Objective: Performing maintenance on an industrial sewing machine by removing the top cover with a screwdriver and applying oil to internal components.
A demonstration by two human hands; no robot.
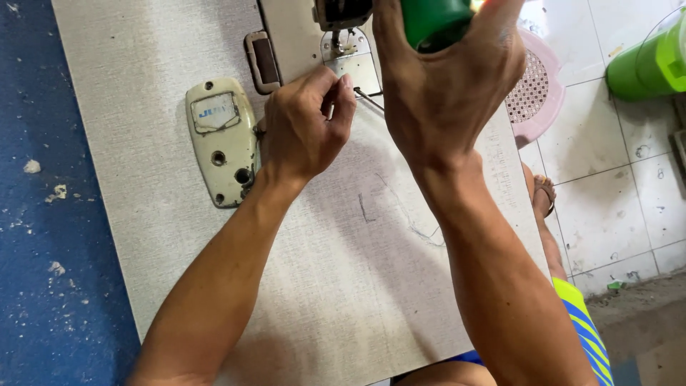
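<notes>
Nearest, the left hand rests on the grey tabletop, thumb and forefinger pinched narrow — whether on something small I cannot tell. Just beyond its fingertips lies a thin metal rod, its long axis slanting toward the table's far edge and the needle plate. The right hand — higher, farther — is wrapped around a green cylinder. A detached cream cover plate lies to the left.
</notes>
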